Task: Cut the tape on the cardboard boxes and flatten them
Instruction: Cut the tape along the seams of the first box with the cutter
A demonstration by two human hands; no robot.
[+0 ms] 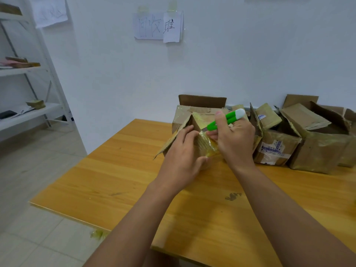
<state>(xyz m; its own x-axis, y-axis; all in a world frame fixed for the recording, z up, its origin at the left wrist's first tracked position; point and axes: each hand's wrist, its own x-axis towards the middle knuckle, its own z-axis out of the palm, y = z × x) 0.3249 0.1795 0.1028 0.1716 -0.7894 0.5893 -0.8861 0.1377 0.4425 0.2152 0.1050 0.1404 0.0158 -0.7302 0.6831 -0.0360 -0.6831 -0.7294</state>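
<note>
Fingers of the left hand (183,151) held the taped box (200,135) mid-tabletop (115,180), just beside green snips (225,120) gripped by the right hand (237,139); a slip risked nicking them

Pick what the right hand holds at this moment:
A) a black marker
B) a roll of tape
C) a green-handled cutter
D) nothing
C: the right hand grips a green-handled cutter, its tip at the taped edge of the cardboard box that the left hand steadies.
</note>
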